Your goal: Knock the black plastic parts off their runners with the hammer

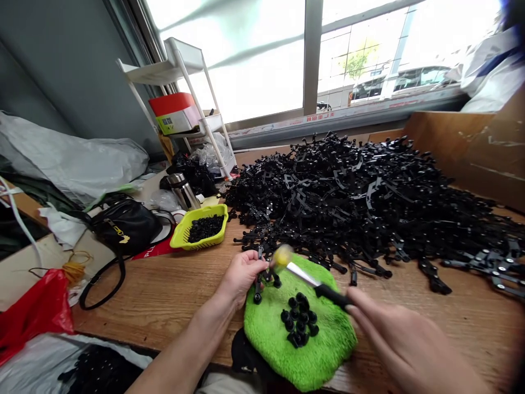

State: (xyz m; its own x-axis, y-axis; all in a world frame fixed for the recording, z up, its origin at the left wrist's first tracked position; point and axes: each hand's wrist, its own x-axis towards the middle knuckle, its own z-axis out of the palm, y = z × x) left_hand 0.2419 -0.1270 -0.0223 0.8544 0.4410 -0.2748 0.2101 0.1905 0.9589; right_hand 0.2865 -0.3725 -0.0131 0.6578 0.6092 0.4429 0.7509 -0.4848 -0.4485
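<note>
My left hand (241,274) is closed over the left edge of a fluffy green pad (301,364), pinching a black jointed linkage part (257,290) upright between thumb and fingers. From the right, my right hand (404,331) grips the black handle of a small hammer (304,274). Its blurred yellowish head is just beside the linkage part and my left fingertips; whether it touches them I cannot tell. Several small black round caps (301,317) lie clustered in the middle of the pad.
A large heap of black linkage parts (348,186) covers the back of the wooden table (164,290). To the left are a yellow basket (178,239) of small black pieces, a steel thermos (183,191), a black handbag (123,221) and a white shelf rack (186,71). Cardboard (492,148) borders the right.
</note>
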